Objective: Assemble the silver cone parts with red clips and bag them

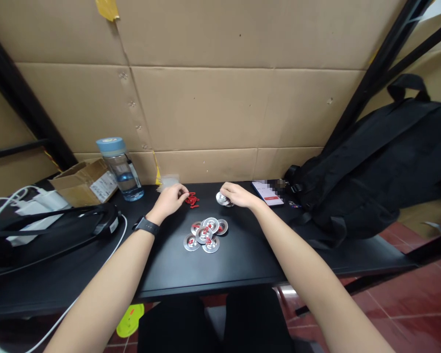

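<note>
My left hand (pixel 171 200), wearing a dark watch on its wrist, pinches at the edge of a small heap of red cords (pixel 192 200) on the black table. Toward the back of the table, my right hand (pixel 238 195) has its fingers closed on a shiny silver finger cymbal (pixel 221 198); another rim shows partly beneath it. Between my forearms lies an overlapping group of several silver finger cymbals (pixel 204 234), round with domed centres and red cord loops. My fingers hide part of the cymbal on the right.
A water bottle (pixel 122 171) and an open cardboard box (pixel 84 182) stand at the left, behind a black bag (pixel 51 235) and white cables. A clear plastic bag (pixel 169 181) lies near the cardboard wall. To the right are a phone (pixel 267 192) and a black backpack (pixel 375 162).
</note>
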The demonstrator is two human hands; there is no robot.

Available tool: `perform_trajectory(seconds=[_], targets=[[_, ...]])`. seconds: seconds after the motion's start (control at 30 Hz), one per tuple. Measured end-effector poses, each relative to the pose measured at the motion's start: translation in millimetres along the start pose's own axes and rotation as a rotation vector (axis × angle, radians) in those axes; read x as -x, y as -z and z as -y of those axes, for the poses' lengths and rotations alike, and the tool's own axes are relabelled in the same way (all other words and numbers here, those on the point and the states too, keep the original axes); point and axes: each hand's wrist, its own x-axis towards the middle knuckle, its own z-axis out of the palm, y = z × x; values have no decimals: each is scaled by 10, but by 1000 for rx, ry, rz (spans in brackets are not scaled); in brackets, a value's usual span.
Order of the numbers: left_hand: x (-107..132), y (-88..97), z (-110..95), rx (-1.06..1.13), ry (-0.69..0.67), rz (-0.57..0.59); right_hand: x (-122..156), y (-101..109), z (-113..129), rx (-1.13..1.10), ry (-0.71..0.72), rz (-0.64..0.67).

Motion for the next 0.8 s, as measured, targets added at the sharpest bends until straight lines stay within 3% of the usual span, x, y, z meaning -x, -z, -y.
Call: perform_trajectory(seconds=[0.17,0.43,0.67,0.73,0.8], targets=[[17,-110,129,18,-17,60,-50,-24,-273,260,-67,-55],[30,-162,27,17,-131,69,-27,-119,-506,249,-140,-139],[36,-179,-80,-35,-142,53,-57,-174,-477,215,-121,-121],[46,-126,-186,25,-173,106,-53,-172,-449,205,-104,-98],[70,-77,-339,142,-223,250,-44,-164,-426,208,-99,-94]])
